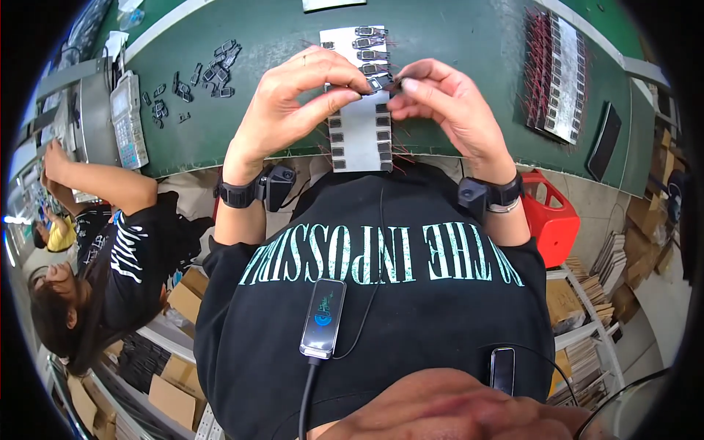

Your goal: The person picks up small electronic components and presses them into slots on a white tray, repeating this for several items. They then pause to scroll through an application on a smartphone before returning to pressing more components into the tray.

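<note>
My left hand [290,103] and my right hand [447,106] meet over a grey strip-shaped tray [358,128] on the green table. Both pinch one small dark rectangular part [380,84] with thin red wire leads between thumb and fingertips. The tray carries two columns of the same small dark parts along its edges, their red leads sticking out sideways. Both wrists wear black bands with small black devices.
A loose heap of small dark parts [198,81] lies at the left of the green table [469,37]. Another filled tray [561,77] and a flat black object [605,139] lie at the right. A person in black [110,242] works at the left beside a grey handset [128,121]. A red stool [554,220] stands below the table edge.
</note>
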`<state>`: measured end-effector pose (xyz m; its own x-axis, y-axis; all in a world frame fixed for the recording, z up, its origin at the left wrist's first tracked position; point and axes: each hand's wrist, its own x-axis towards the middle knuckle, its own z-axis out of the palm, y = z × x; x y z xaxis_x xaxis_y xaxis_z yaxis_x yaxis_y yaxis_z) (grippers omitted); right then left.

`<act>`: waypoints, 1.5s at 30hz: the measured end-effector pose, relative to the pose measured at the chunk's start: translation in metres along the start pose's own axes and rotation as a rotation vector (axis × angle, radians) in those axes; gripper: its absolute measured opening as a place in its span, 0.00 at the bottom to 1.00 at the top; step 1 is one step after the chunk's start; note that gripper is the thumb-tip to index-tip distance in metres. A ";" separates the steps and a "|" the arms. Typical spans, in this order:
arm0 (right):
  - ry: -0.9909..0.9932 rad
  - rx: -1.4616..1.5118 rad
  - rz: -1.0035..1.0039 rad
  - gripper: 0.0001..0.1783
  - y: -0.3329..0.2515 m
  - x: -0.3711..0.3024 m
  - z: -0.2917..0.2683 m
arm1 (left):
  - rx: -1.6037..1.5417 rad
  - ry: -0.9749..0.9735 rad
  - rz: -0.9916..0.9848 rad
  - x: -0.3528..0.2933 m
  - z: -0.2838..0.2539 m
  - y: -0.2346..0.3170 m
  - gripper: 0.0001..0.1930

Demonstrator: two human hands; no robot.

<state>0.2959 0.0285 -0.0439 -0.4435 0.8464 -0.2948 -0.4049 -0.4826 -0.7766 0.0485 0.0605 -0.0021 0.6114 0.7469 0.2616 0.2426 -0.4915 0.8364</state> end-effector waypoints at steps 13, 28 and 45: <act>0.126 -0.160 -0.092 0.13 0.005 0.009 0.025 | -0.115 0.209 -0.394 -0.015 0.025 -0.004 0.14; 0.206 -0.499 -0.215 0.11 0.009 0.040 0.050 | -0.258 0.281 -0.496 -0.022 0.011 -0.017 0.14; 0.073 -0.042 -0.227 0.11 0.014 0.031 0.040 | 0.859 0.563 -0.249 -0.054 -0.008 -0.028 0.11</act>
<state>0.2440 0.0392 -0.0414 -0.2855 0.9468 -0.1483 -0.4529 -0.2697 -0.8498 0.0030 0.0378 -0.0358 0.0870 0.8619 0.4996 0.8993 -0.2837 0.3328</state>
